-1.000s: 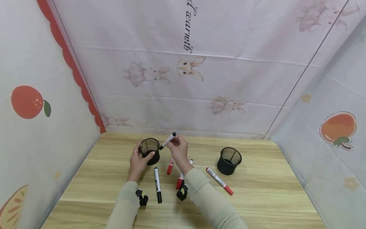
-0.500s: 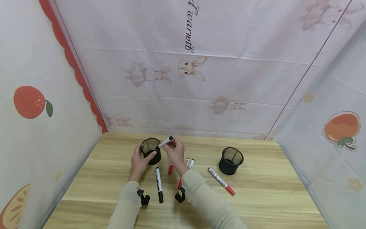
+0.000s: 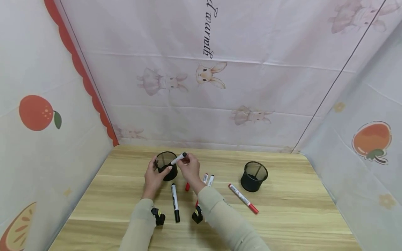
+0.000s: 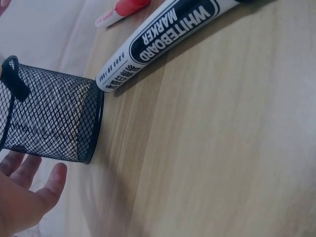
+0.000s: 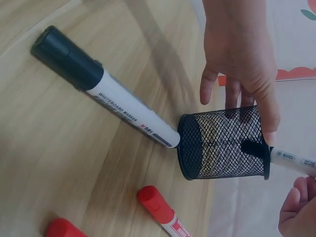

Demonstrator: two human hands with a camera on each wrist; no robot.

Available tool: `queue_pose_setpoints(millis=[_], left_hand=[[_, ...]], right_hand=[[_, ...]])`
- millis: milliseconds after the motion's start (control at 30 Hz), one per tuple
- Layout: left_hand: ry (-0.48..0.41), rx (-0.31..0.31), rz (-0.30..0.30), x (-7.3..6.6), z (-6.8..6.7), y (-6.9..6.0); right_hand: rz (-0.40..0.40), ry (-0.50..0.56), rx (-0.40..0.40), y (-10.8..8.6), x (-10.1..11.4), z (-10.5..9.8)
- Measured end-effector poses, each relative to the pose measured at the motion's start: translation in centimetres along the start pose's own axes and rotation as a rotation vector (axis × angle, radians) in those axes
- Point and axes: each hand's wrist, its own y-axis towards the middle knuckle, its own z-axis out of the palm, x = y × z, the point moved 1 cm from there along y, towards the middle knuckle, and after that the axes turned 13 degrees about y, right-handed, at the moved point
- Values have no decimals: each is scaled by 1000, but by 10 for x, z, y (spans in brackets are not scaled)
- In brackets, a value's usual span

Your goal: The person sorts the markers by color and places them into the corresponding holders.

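Note:
My left hand [image 3: 154, 178] grips a black mesh pen holder [image 5: 222, 143], its thumb at the rim and other fingers round the far side. Between the fingertips of my right hand [image 3: 191, 169] is a white whiteboard marker [image 3: 178, 159] with black ends. The marker slants over the rim; in the right wrist view its black capped end shows inside the mesh. A second black-capped whiteboard marker [image 4: 168, 34] lies on the table just in front of the holder. Beneath my right forearm, red-capped markers [image 5: 158, 205] are partly hidden.
Another black mesh pen holder [image 3: 253, 177] stands upright on the right of the wooden table [image 3: 282, 216]. A red-capped marker [image 3: 243, 198] lies in front of it. Printed cloth walls [image 3: 245, 87] enclose the table at the back and both sides.
My right hand has moved left and slightly down, bringing the marker from beside the pen holder to over its rim, black end inside. My left hand keeps its hold on the pen holder.

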Motion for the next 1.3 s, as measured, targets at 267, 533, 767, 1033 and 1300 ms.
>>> queue_pose_setpoints(millis=[267,533,767,1033,1300], left_hand=[[-13,11,0,-1,-2,-3],[-9,24,-7,0,-2,-3],[-7,17,-2,-1,-2,-4],[-33,-13,13,2,-3,0],[-29,9,1,0,-2,-3]], right_hand=[[36,-56,90,-2,-2,1],[12,-130,186,4,-11,-2],[42,-121,167,7,-17,-4],[63,-42,154,9,-13,-1],[76,-78,147,10,-12,-1]])
